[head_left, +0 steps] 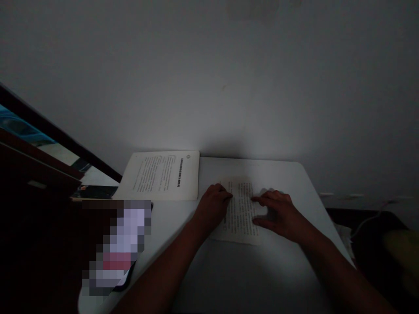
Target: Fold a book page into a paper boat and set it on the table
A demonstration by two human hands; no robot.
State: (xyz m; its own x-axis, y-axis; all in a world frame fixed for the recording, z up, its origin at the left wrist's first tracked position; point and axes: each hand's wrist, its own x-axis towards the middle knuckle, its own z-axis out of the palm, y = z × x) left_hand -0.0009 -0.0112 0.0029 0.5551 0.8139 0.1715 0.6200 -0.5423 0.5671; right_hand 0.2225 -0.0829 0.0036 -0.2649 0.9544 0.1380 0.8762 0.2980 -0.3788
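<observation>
A printed sheet of paper (241, 213) with a rough lower edge lies flat on the white table (225, 279). My left hand (214, 207) is over the sheet's left side, its fingers curled and pressed together at the paper; part of the sheet is hidden under it. At the opposite edge is my right hand (278, 213), thumb and index finger stretched apart, their tips touching or very near the paper's right margin. Nothing shows between those fingers.
A larger stack of printed pages or booklet (160, 176) rests at the table's back left corner. A phone (126, 248), blurred out by blocks, lies along the left edge. Behind the table rises a pale wall (209, 87). Dark furniture (36, 209) stands at left.
</observation>
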